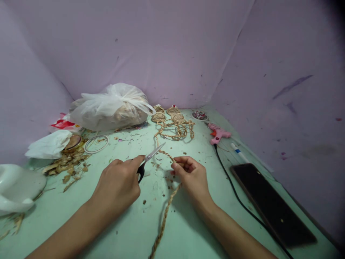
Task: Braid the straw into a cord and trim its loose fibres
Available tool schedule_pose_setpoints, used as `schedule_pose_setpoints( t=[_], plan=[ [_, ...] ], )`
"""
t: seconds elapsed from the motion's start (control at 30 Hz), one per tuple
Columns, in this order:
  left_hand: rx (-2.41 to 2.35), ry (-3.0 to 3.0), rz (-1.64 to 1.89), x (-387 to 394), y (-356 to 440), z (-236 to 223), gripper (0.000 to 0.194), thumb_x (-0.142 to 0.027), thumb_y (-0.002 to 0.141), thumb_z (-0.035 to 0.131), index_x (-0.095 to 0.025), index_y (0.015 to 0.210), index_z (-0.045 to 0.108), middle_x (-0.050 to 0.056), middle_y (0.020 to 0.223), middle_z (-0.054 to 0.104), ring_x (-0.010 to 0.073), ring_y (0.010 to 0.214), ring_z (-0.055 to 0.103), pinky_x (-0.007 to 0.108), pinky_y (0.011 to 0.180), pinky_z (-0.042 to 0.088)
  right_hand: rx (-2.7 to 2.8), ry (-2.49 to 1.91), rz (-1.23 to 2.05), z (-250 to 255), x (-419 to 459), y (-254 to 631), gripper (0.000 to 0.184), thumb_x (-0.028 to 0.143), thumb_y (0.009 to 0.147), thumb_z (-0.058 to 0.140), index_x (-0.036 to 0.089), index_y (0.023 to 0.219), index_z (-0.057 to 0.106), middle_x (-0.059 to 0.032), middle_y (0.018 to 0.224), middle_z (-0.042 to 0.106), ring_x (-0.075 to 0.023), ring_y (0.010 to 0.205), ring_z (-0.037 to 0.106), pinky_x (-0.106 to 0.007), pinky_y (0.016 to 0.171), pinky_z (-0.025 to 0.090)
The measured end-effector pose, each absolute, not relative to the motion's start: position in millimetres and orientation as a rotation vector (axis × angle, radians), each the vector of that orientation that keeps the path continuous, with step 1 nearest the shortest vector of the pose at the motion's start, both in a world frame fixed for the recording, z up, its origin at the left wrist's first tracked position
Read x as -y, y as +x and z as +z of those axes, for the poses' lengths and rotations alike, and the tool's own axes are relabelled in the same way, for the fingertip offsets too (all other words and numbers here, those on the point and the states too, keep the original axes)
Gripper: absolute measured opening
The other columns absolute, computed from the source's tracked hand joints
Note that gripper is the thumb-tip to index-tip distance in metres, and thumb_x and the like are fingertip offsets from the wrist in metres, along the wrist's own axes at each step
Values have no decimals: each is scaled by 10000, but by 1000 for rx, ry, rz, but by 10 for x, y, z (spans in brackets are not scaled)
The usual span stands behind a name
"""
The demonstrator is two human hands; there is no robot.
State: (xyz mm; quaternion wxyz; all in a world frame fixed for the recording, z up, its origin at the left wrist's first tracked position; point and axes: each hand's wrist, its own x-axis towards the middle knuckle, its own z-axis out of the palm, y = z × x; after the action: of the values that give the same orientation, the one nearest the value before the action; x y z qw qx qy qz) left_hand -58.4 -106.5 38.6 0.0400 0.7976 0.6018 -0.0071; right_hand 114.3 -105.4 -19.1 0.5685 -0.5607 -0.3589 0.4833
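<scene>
The left hand (120, 178) gripped black-handled scissors (155, 151); the right hand (193, 176) pinched a braided cord (165, 216), which ran along the tabletop (129, 230) to a loose tangle. Markings on the red packet (63, 124) were too small to read.

Room to pass b/w L hand (118, 180) & leaf scraps (72, 162), also a slim lane b/w R hand (192, 176) & black cord (228, 179), but rope (164, 219) runs thru the gap b/w forearms (86, 214), scissors (154, 152) jut in from L, & bag (110, 108) plus rope coils (175, 136) block far L & mid.
</scene>
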Motion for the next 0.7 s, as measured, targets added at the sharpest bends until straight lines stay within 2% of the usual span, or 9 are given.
schedule_pose_setpoints(
  t=[0.1, 0.2, 0.27, 0.37, 0.4, 0.47, 0.6, 0.7],
  plan=[
    [-1887, 2429, 2, 1032, -581, 391, 379, -119, 720, 374, -245, 1048, 517, 20, 723, 628, 227, 708, 552, 295, 598, 329, 612, -1192, 1554, -200, 1022, 1125, 242, 162, 582, 630, 117, 819, 604, 12, 543, 563, -83, 448, 483, -286, 542, 496],
    [-1832, 2449, -6, 1022, -562, 342, 362, -113, 717, 374, -250, 1015, 526, 14, 713, 624, 218, 690, 548, 292, 596, 321, 554, -1140, 1685, -217, 1018, 1105, 207, 123, 565, 615, 108, 771, 604, -2, 575, 568, -64, 441, 458, -271, 534, 502],
    [-1767, 2481, -4, 1021, -548, 290, 354, -102, 715, 368, -251, 993, 529, 8, 711, 625, 210, 675, 540, 297, 613, 323, 545, -1117, 1690, -219, 1021, 1103, 196, 107, 556, 599, 117, 751, 597, -5, 593, 570, -58, 432, 440, -227, 457, 468],
    [-1697, 2519, 5, 1012, -535, 206, 353, -86, 709, 366, -238, 988, 522, 15, 747, 628, 200, 679, 530, 313, 665, 330, 546, -1079, 1709, -203, 1024, 1118, 180, 109, 553, 594, 118, 732, 587, 12, 561, 537, -17, 371, 309, -130, 309, 254],
    [-1685, 2524, 5, 1007, -533, 181, 357, -82, 705, 368, -230, 993, 519, 20, 760, 628, 199, 685, 528, 318, 682, 332, 553, -1070, 1719, -197, 1026, 1126, 174, 122, 561, 603, 116, 735, 588, 17, 552, 525, -7, 363, 265, -121, 300, 181],
    [-1680, 2524, -4, 998, -530, 140, 376, -79, 701, 373, -216, 1024, 507, 33, 781, 626, 199, 698, 527, 325, 702, 335, 586, -1064, 1731, -188, 1035, 1137, 175, 174, 592, 637, 112, 750, 595, 24, 549, 513, 3, 362, 221, -124, 310, 115],
    [-1673, 2537, -32, 1000, -520, 109, 439, -79, 707, 374, -193, 1120, 471, 57, 825, 625, 205, 734, 536, 336, 722, 342, 711, -1052, 1704, -199, 1063, 1123, 235, 294, 619, 681, 108, 746, 614, 14, 556, 545, 1, 356, 248, -144, 319, 130],
    [-1649, 2564, -22, 1011, -526, 121, 448, -82, 719, 367, -180, 1146, 464, 70, 833, 624, 211, 749, 539, 348, 742, 346, 773, -1087, 1639, -218, 1069, 1100, 236, 308, 620, 679, 112, 739, 621, 0, 570, 588, -7, 348, 316, -149, 325, 193]
  ],
)
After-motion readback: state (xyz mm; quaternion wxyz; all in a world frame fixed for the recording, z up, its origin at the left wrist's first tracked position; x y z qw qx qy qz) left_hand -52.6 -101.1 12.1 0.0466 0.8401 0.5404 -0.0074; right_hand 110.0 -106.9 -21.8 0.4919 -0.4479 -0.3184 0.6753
